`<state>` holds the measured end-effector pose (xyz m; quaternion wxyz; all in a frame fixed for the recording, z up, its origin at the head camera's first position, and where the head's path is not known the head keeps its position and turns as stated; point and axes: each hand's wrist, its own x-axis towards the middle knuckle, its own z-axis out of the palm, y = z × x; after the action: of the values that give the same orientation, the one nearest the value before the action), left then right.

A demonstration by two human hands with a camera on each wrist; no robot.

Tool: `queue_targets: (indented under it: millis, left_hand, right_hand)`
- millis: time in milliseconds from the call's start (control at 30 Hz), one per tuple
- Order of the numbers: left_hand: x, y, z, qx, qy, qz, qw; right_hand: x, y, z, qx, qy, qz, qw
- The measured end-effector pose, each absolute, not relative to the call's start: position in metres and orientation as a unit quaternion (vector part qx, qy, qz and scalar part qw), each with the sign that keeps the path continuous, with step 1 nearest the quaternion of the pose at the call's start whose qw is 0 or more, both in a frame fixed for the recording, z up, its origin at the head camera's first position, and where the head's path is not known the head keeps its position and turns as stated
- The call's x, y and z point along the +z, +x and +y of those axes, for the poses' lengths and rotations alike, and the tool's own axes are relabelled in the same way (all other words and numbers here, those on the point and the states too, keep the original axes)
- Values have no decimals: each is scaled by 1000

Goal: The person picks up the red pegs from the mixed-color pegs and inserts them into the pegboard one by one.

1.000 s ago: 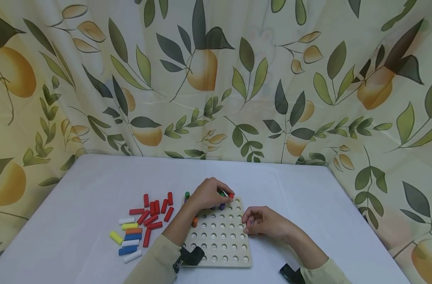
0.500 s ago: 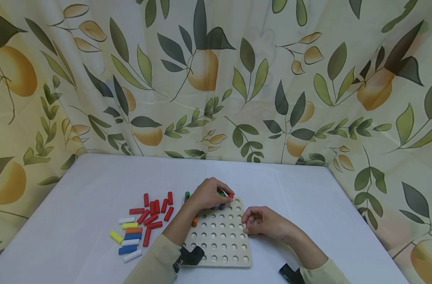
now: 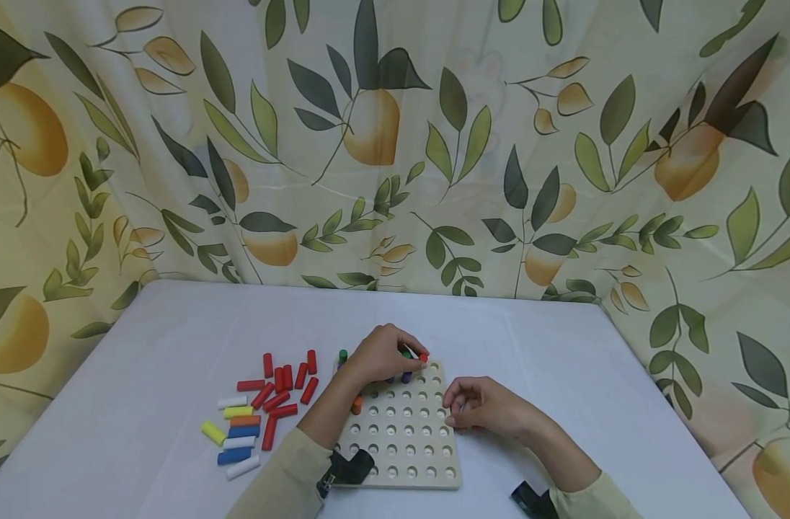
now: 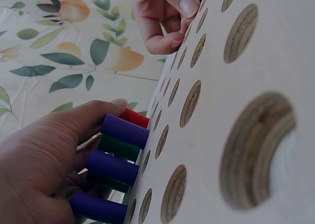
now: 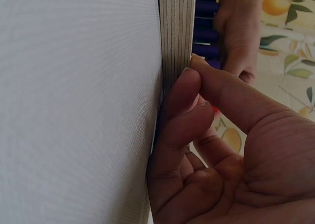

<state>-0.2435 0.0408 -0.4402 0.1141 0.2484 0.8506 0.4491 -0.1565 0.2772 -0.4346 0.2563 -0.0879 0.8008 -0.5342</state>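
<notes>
My left hand [image 3: 377,355] reaches over the far rows of a pale wooden pegboard [image 3: 420,462]. Its thumb and fingers pinch a red peg [image 3: 424,357], standing in the far row or just at a hole; the base is hidden. Purple pegs [image 4: 113,167] and green pegs [image 4: 118,147] stand upright beside these fingers in the left wrist view. My right hand [image 3: 489,407] grips the board's right edge; in the right wrist view the thumb lies at the upper face and curled fingers press the layered side [image 5: 177,32]. An orange peg [image 3: 357,405] stands near the board's left side.
Left of the board lie several loose red pegs [image 3: 276,402], with white, yellow, orange and blue pegs [image 3: 242,432] nearer me. A white cloth covers the table [image 3: 531,346]. A patterned curtain [image 3: 473,238] hangs behind it.
</notes>
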Motion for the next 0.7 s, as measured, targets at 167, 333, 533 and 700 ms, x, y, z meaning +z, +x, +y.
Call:
queue_targets:
  millis: [167,333,533,700]
  left_hand:
    - [-440,-243,41,448,253,850,110]
    - [-439,-241,41,447,252,851,110]
    - [-439,-243,40,455,252,847,109]
    - [-438,-243,40,456,247,848,111]
  right_hand:
    - [-435,-156,277,-534,-89,800,257]
    - [-436,-156,277,-534,-85,801,259]
    - [-435,-156,277,-532,-85,802,259]
    - [-434,-157,277,-532,-85,800,262]
